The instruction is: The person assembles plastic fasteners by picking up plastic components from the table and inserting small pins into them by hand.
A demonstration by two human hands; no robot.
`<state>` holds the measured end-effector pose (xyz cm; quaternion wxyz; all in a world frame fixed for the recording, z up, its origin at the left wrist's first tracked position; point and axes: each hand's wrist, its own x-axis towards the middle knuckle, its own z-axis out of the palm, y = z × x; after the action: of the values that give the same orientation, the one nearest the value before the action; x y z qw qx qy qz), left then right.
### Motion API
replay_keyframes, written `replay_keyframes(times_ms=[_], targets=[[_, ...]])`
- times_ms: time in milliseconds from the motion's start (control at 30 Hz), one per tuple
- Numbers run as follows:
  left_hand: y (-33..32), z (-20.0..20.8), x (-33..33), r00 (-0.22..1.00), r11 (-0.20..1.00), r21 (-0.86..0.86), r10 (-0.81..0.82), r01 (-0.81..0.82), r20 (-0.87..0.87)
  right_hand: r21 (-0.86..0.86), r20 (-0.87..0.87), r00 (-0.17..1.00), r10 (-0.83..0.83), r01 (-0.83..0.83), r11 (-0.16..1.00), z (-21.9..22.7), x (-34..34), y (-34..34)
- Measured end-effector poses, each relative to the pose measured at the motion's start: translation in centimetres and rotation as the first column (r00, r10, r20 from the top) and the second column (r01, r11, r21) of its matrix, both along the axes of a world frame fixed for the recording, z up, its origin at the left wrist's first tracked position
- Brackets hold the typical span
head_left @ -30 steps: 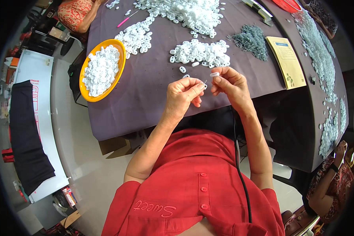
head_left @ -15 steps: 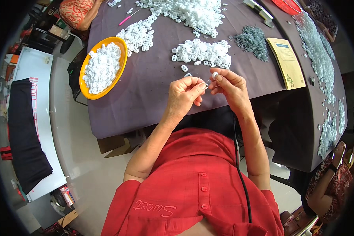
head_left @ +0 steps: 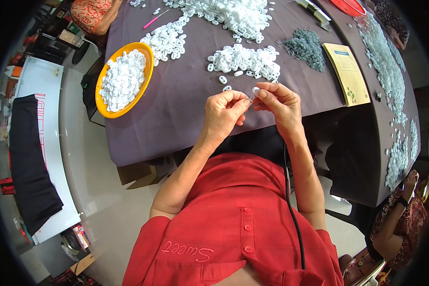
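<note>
My right hand (head_left: 282,104) pinches a small white oval piece (head_left: 256,90) between thumb and fingertips, above the table's near edge. Close beside it, my left hand (head_left: 224,114) is closed in a pinch at its fingertips. Something tiny and pale shows there, too small to name. The two hands nearly touch. Just beyond them lie loose white oval pieces with two holes (head_left: 222,79), and behind these a small heap of the same pieces (head_left: 245,62). A pile of thin grey-blue bits (head_left: 305,49) lies to the right of that heap.
On the left stands an orange bowl (head_left: 149,71) full of white pieces. Larger white heaps (head_left: 229,16), a pink-handled hook tool (head_left: 150,22) and a yellow-brown packet (head_left: 346,74) lie on the dark tablecloth (head_left: 186,105). Other people sit at the far left and right. A black cable (head_left: 291,209) hangs before me.
My right hand has moved slightly left with the white oval piece, bringing it closer to my left fingertips. My left hand has barely moved.
</note>
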<state>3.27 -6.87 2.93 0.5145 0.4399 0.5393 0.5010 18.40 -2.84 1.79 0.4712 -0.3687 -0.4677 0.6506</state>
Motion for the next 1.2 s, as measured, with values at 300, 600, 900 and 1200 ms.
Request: replay_keyframes(times_ms=[300, 600, 900, 1200], targets=[[0.1, -0.4, 0.0, 1.0, 1.0, -0.01, 0.004, -0.004, -0.016, 0.024, 0.024, 1.0, 0.008, -0.009, 1.0, 0.0, -0.4, -0.3], [0.1, -0.4, 0.1, 0.99, 0.999, 0.032, 0.02, -0.016, -0.142, 0.107, 0.118, 0.993, 0.002, -0.015, 0.994, 0.0, -0.8, -0.5], [0.5, -0.3, 0.6, 0.99, 0.996, 0.032, 0.084, -0.081, -0.117, 0.115, 0.101, 0.995, -0.01, -0.002, 0.993, -0.7, -1.1, -0.2], [1.0, -0.7, 0.0, 0.967, 0.996, -0.081, -0.004, 0.025, 0.254, 0.162, 0.16, 0.987, 0.02, -0.046, 0.986, -0.8, -0.7, -0.1]])
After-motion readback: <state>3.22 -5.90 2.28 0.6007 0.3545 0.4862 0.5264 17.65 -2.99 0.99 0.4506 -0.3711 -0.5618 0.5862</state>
